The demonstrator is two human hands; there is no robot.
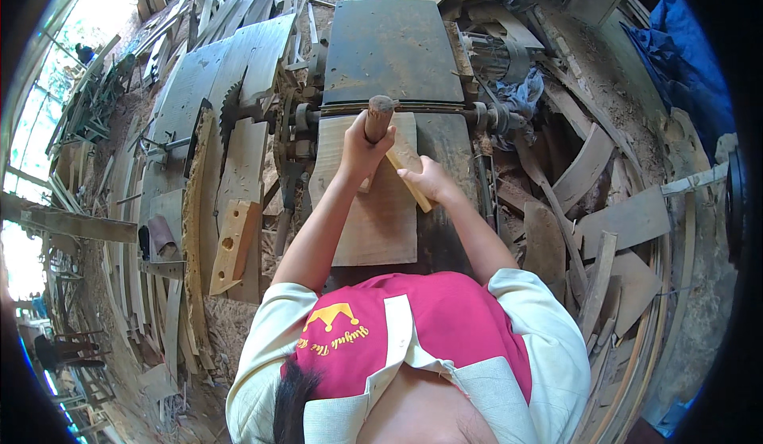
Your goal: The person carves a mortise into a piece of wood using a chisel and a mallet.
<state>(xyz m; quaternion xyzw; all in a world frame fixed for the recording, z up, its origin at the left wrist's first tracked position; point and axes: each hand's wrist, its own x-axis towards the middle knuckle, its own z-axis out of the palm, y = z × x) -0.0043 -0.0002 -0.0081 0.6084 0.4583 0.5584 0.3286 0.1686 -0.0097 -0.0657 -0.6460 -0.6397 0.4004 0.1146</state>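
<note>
Both clamped, left hand (359, 147) on brown rod (379, 120), right hand (435, 182) on pale stick (420, 197), saw blade (229, 112), offcuts (586, 166) alongside

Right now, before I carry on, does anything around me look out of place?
Yes. Scrap boards lie jumbled at odd angles right of the machine, a crumpled bluish sheet is bunched by its right side, and on the left a toothed saw blade stands with no guard visible.

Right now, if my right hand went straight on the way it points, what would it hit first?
Your right hand would first meet the thin wooden stick, which it already seems to touch. Beyond that, probably your left hand on the round wooden rod, though depth is unclear.
</note>
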